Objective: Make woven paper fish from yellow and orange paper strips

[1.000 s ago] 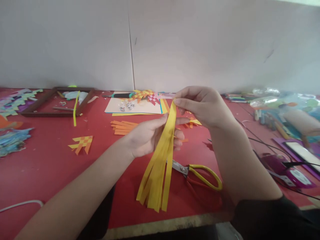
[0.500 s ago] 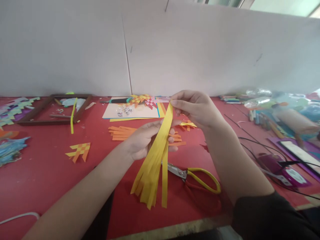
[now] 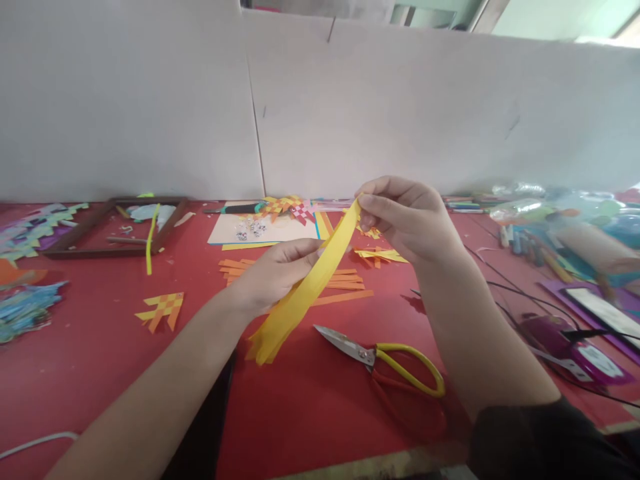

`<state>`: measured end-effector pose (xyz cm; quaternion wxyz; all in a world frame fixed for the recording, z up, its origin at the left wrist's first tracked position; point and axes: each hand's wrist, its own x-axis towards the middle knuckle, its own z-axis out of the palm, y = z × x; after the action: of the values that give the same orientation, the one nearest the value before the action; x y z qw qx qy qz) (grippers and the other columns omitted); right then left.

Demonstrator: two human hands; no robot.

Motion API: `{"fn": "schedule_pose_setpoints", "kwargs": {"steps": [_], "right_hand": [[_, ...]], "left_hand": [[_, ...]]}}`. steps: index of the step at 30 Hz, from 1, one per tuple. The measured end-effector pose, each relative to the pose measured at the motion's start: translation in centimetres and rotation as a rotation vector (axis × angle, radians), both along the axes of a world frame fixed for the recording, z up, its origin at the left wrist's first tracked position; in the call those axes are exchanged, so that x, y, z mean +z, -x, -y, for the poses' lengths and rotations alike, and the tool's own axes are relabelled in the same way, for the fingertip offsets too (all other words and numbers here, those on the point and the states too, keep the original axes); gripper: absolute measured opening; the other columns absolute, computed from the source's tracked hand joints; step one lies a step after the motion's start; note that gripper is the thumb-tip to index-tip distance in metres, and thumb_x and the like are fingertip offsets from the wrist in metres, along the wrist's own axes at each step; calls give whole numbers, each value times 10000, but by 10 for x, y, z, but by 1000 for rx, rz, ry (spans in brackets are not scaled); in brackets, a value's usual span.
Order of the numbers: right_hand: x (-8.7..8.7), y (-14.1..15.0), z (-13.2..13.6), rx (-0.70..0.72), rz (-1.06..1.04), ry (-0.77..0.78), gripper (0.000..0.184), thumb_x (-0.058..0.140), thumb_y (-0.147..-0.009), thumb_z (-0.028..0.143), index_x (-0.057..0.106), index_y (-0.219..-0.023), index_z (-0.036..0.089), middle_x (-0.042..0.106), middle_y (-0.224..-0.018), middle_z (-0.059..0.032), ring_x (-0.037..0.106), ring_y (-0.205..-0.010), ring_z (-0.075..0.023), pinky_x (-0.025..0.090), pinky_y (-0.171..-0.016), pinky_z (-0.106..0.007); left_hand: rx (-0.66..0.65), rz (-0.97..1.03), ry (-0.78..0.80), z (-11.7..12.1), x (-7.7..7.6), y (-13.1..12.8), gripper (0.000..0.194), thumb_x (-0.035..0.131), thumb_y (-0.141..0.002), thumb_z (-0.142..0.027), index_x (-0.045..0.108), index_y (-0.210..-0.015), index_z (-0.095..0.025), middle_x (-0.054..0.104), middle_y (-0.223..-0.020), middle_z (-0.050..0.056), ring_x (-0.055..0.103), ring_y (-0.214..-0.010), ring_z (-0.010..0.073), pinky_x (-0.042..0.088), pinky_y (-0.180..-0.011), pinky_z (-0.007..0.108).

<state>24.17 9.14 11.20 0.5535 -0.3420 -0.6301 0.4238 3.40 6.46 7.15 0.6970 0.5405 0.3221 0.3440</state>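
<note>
A bundle of yellow paper strips (image 3: 320, 277) hangs slanted between my two hands above the red table (image 3: 280, 413). My right hand (image 3: 405, 213) pinches its upper end between thumb and fingers. Lower down, my left hand (image 3: 277, 270) is closed round the bundle's middle, its fingertips hidden behind the strips. Below the hands lie scissors (image 3: 370, 357) with one yellow and one red handle. Orange paper strips (image 3: 345, 281) lie flat behind the bundle. To the left rests a woven yellow-and-orange paper fish (image 3: 163, 308).
A brown frame (image 3: 113, 252) with scraps stands at the back left, near blue strips (image 3: 25, 307). White card (image 3: 280, 230) lies at the back by a white partition (image 3: 400, 107). Cables and a purple power strip (image 3: 575, 347) sit at right, with someone's forearm (image 3: 595, 247) beyond.
The bundle has swung down to the left and its loose ends have drawn together. My right hand has moved slightly right, pulling the upper end with it.
</note>
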Motion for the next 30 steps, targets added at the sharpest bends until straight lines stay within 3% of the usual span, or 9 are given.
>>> {"fn": "schedule_pose_setpoints", "kwargs": {"steps": [3, 9, 12, 15, 20, 26, 30], "right_hand": [[2, 1, 3, 16, -7, -21, 117, 769, -756, 262, 698, -757, 170, 598, -622, 27, 538, -528, -66, 465, -510, -211], [4, 0, 6, 56, -23, -57, 149, 799, -733, 289, 703, -766, 180, 603, -598, 32, 545, -522, -74, 481, -508, -215], [3, -1, 6, 85, -28, -84, 130, 790, -749, 283, 710, -776, 185, 625, -621, 26, 559, -535, -73, 488, -523, -210], [2, -2, 6, 111, -7, -105, 97, 772, -773, 261, 717, -793, 183, 631, -631, 21, 568, -549, -70, 487, -537, -204], [2, -3, 9, 131, 15, -121, 101, 767, -780, 268, 716, -806, 185, 621, -619, 20, 559, -551, -76, 477, -539, -217], [6, -2, 14, 125, 35, -92, 144, 781, -754, 337, 706, -780, 217, 603, -614, 18, 529, -540, -101, 473, -527, -265], [6, -1, 15, 123, 45, -96, 169, 783, -749, 361, 699, -783, 219, 589, -611, 18, 515, -536, -102, 470, -520, -271]], "left_hand": [[-28, -11, -41, 0, 1, 5, 267, 691, -822, -439, 698, -949, -204, 541, -708, -40, 436, -556, 40, 334, -507, 161], [-92, -6, -7, -1, 3, 13, 298, 665, -839, -465, 670, -1051, -255, 600, -863, -15, 546, -702, 81, 423, -622, 194], [-30, -30, -37, -1, 5, 12, 357, 606, -856, -536, 666, -1081, -264, 630, -996, 15, 587, -888, 143, 461, -763, 253], [96, -127, -206, 1, 8, 11, 407, 562, -865, -577, 651, -1143, -293, 624, -1102, 20, 556, -1026, 171, 441, -843, 273], [66, -231, -440, 2, 15, 17, 449, 484, -902, -582, 622, -1207, -283, 628, -1045, 39, 554, -901, 170, 441, -704, 264], [-166, -225, -466, 3, 18, 24, 381, 558, -902, -460, 606, -1218, -253, 605, -1021, 54, 549, -882, 174, 444, -739, 259], [-150, -191, -402, 6, 20, 23, 315, 496, -946, -410, 625, -1183, -249, 601, -1003, 48, 532, -837, 152, 434, -723, 238]]}}
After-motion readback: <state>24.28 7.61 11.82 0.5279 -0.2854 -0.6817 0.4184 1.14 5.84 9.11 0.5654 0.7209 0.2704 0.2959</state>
